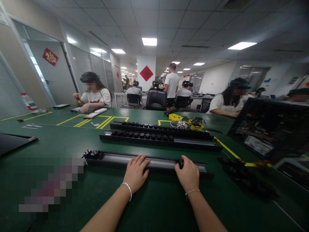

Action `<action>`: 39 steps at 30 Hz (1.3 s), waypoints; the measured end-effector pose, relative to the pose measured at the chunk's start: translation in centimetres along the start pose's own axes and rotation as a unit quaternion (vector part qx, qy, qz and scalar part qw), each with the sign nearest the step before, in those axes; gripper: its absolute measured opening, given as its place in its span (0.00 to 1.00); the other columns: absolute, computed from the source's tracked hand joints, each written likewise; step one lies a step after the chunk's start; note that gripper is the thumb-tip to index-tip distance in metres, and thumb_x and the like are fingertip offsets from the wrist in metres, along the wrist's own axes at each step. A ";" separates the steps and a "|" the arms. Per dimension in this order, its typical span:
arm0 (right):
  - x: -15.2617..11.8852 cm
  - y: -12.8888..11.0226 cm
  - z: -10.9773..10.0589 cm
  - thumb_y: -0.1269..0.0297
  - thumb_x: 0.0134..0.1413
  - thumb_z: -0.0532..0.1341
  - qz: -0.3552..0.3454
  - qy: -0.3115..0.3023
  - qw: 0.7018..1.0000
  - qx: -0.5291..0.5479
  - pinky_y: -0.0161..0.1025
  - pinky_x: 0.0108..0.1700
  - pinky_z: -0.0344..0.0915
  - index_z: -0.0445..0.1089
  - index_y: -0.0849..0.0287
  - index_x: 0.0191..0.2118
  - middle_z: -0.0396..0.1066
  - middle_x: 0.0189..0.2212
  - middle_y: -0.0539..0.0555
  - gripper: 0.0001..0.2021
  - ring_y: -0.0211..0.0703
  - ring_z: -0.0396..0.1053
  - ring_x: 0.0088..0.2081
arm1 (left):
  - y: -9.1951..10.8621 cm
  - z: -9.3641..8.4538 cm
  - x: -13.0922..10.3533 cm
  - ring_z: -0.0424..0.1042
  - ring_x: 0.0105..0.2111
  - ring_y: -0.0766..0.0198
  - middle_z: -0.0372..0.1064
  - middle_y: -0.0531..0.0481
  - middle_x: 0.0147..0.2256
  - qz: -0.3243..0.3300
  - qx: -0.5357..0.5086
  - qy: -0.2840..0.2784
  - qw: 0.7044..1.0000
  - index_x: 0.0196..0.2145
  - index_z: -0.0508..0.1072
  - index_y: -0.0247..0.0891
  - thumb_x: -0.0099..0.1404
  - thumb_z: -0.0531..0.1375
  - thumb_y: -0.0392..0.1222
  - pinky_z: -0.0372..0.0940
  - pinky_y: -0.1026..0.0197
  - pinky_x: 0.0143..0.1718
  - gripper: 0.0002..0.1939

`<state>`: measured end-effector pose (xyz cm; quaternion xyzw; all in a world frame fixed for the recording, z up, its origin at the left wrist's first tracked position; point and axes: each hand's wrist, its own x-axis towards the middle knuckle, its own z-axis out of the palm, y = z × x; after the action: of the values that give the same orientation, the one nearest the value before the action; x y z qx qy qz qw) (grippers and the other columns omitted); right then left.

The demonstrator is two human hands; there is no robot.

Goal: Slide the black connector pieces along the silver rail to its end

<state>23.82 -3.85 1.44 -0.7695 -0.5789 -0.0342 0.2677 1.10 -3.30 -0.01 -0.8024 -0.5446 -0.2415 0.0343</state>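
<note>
A long black rail with a grey channel (161,163) lies across the green table before me. My left hand (135,172) rests palm down on its near edge, fingers stretched over the channel. Between the thumb and fingers of my right hand (188,175) is a small black round part (181,163), held at the right section of the channel. At the rail's left end sits a cluster of black parts (93,154). Farther back, a second rail (198,143) carries a row of black round parts, and another filled rail (116,126) lies behind it.
Dark loose parts (246,180) lie to the right, near a large black open bin (263,129). Behind the rails are a metal bowl (178,124) and a yellow tray (175,118). A blurred-out strip (53,185) is at left. Co-workers sit across the green table (72,141).
</note>
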 end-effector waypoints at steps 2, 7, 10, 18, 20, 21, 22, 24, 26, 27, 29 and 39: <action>0.0 0.1 0.1 0.63 0.48 0.51 0.002 0.006 1.000 0.004 0.43 0.55 0.48 0.61 0.63 0.51 0.66 0.48 0.58 0.22 0.47 0.59 0.52 | 0.0 0.0 0.0 0.54 0.57 0.57 0.58 0.54 0.57 0.000 0.003 -0.001 1.000 0.49 0.65 0.51 0.59 0.53 0.45 0.49 0.48 0.56 0.19; 0.1 0.3 0.0 0.63 0.49 0.50 0.001 0.000 1.000 0.012 0.42 0.53 0.50 0.62 0.63 0.50 0.67 0.46 0.58 0.21 0.47 0.61 0.50 | 0.0 -0.1 0.0 0.53 0.57 0.57 0.57 0.54 0.57 -0.001 0.009 -0.003 1.000 0.49 0.65 0.51 0.59 0.53 0.45 0.49 0.48 0.56 0.19; 0.2 0.4 -0.1 0.62 0.49 0.50 0.004 -0.005 1.000 0.011 0.42 0.53 0.50 0.62 0.63 0.50 0.67 0.46 0.57 0.21 0.47 0.61 0.49 | 0.0 0.0 0.0 0.53 0.57 0.58 0.57 0.54 0.57 0.003 0.009 -0.001 1.000 0.50 0.65 0.51 0.60 0.53 0.45 0.49 0.48 0.56 0.19; 0.2 0.4 -0.3 0.63 0.49 0.50 0.004 -0.018 1.000 0.009 0.42 0.54 0.48 0.62 0.63 0.50 0.66 0.47 0.58 0.21 0.47 0.59 0.52 | -0.1 0.1 -0.1 0.53 0.58 0.58 0.57 0.53 0.57 0.003 0.005 0.001 1.000 0.50 0.64 0.51 0.60 0.52 0.44 0.48 0.48 0.57 0.19; 0.2 0.5 -0.2 0.63 0.49 0.50 0.004 -0.018 1.000 0.009 0.42 0.54 0.48 0.62 0.63 0.50 0.66 0.47 0.58 0.21 0.47 0.59 0.52 | 0.0 0.0 -0.1 0.53 0.58 0.58 0.57 0.53 0.57 0.003 0.004 0.000 1.000 0.50 0.64 0.51 0.60 0.53 0.44 0.48 0.48 0.57 0.19; 0.2 0.5 -0.2 0.63 0.49 0.50 0.003 -0.016 1.000 0.009 0.42 0.54 0.48 0.63 0.63 0.50 0.66 0.47 0.58 0.21 0.47 0.59 0.52 | 0.0 0.0 -0.1 0.53 0.58 0.58 0.57 0.53 0.57 0.002 0.003 0.001 1.000 0.50 0.65 0.51 0.60 0.53 0.44 0.48 0.48 0.57 0.19; 0.2 0.5 -0.2 0.63 0.48 0.50 0.002 -0.015 1.000 0.009 0.42 0.54 0.48 0.63 0.63 0.49 0.66 0.47 0.58 0.21 0.47 0.59 0.51 | 0.0 0.0 -0.1 0.53 0.58 0.58 0.57 0.53 0.57 0.002 0.003 0.000 1.000 0.50 0.65 0.51 0.60 0.53 0.45 0.48 0.48 0.57 0.19; 0.3 0.5 -0.2 0.63 0.48 0.50 -0.001 -0.013 1.000 0.008 0.42 0.54 0.48 0.63 0.63 0.49 0.67 0.47 0.58 0.21 0.47 0.60 0.51 | 0.0 0.0 -0.1 0.52 0.58 0.58 0.56 0.54 0.57 0.001 0.003 -0.001 1.000 0.50 0.64 0.51 0.60 0.53 0.45 0.48 0.48 0.57 0.19; 0.2 0.5 -0.2 0.63 0.48 0.50 0.001 -0.010 1.000 0.008 0.43 0.54 0.48 0.63 0.63 0.49 0.67 0.47 0.58 0.21 0.47 0.60 0.51 | 0.1 -0.1 -0.1 0.52 0.58 0.58 0.56 0.54 0.57 0.000 0.004 -0.003 1.000 0.50 0.64 0.51 0.60 0.53 0.45 0.48 0.48 0.57 0.19; 0.2 0.5 -0.2 0.63 0.48 0.50 0.002 -0.009 1.000 0.008 0.43 0.54 0.48 0.63 0.62 0.49 0.67 0.46 0.58 0.21 0.47 0.60 0.51 | 0.1 -0.1 -0.1 0.52 0.58 0.58 0.56 0.54 0.57 0.000 0.005 -0.005 1.000 0.50 0.64 0.51 0.60 0.53 0.45 0.48 0.48 0.57 0.19; 0.2 0.4 -0.2 0.63 0.48 0.50 0.005 -0.007 1.000 0.007 0.43 0.54 0.48 0.63 0.62 0.49 0.67 0.46 0.58 0.21 0.47 0.60 0.51 | 0.1 -0.2 -0.1 0.52 0.58 0.58 0.57 0.54 0.57 0.000 0.006 -0.006 1.000 0.50 0.64 0.51 0.60 0.53 0.45 0.48 0.48 0.57 0.19; 0.3 0.8 -0.7 0.64 0.49 0.50 0.025 -0.020 0.999 0.004 0.43 0.55 0.47 0.63 0.63 0.50 0.66 0.48 0.58 0.21 0.48 0.58 0.52 | 0.1 -0.4 0.0 0.52 0.58 0.57 0.57 0.52 0.57 0.000 0.004 -0.013 1.000 0.50 0.65 0.50 0.60 0.53 0.44 0.48 0.47 0.57 0.19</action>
<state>24.88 -4.03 1.84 -0.7831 -0.5651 -0.0100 0.2594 1.06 -3.45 0.34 -0.8054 -0.5461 -0.2284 0.0303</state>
